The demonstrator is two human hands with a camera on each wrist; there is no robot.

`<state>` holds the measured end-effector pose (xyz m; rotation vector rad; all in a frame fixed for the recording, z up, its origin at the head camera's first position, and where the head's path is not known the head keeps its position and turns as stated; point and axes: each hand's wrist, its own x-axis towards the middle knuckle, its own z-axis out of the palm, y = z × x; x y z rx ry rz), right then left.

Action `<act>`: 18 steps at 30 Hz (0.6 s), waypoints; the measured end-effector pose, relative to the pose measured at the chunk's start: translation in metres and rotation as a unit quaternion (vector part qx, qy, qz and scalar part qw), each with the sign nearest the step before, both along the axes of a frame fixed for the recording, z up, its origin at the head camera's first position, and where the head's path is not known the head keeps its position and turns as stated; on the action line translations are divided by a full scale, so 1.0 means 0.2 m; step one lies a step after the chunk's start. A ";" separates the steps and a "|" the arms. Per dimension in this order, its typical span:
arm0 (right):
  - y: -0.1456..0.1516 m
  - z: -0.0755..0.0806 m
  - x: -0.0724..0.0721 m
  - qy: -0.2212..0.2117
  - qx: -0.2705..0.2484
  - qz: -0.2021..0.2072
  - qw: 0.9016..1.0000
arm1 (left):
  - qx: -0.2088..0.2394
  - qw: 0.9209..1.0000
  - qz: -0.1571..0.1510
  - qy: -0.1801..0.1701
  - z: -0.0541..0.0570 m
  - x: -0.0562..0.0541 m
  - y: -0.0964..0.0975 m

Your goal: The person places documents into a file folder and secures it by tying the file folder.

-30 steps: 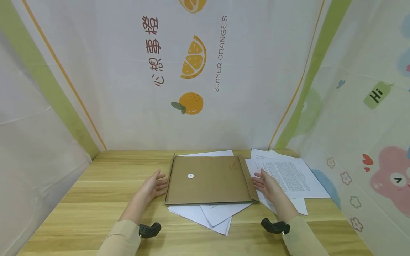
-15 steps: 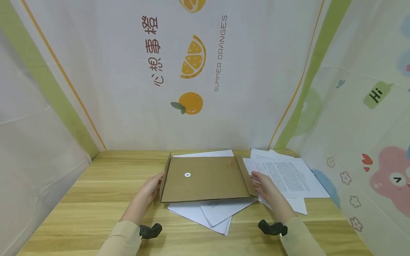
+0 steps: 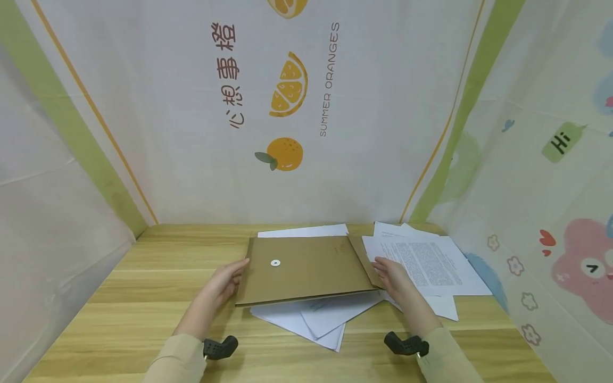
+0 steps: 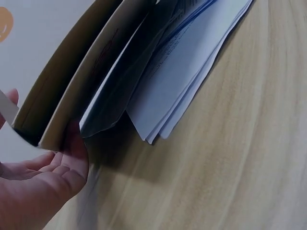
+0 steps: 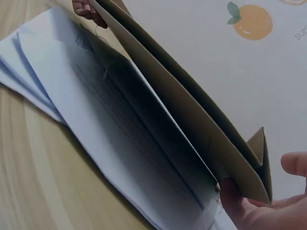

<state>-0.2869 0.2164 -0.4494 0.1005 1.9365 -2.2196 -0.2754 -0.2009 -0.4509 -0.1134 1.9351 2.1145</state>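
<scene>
A brown kraft document envelope (image 3: 306,268) with a white round button is raised above loose papers, its near edge lifted and mouth parted. My left hand (image 3: 225,282) grips its left edge, thumb on top; in the left wrist view fingers (image 4: 74,158) curl under the lower edge. My right hand (image 3: 395,279) holds the right side by the folded flap (image 3: 366,263); in the right wrist view a finger (image 5: 232,196) reaches beneath while the thumb (image 5: 293,164) stands apart. Beneath lies a stack of white papers (image 3: 325,322). Contents inside the envelope cannot be made out.
More printed sheets (image 3: 431,266) lie overlapping on the right of the wooden table (image 3: 158,276). Cloth with orange prints (image 3: 287,197) hangs at the back, and cloth walls close both sides. A black wrist device (image 3: 221,348) sits on each forearm.
The envelope's front and left side have risen and shifted slightly left. My left hand has moved from beside the edge to gripping it; my right hand has moved in a little.
</scene>
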 end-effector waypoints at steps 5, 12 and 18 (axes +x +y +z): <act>-0.02 0.02 0.02 -0.004 -0.068 0.008 0.998 | 0.024 1.000 0.012 0.001 0.02 0.01 -0.02; -0.05 0.08 0.05 0.005 -0.165 0.005 0.986 | 0.044 0.999 0.030 0.005 0.04 0.04 -0.04; -0.08 0.11 0.08 -0.001 -0.217 0.023 0.976 | 0.059 0.996 0.067 -0.008 0.06 0.04 -0.04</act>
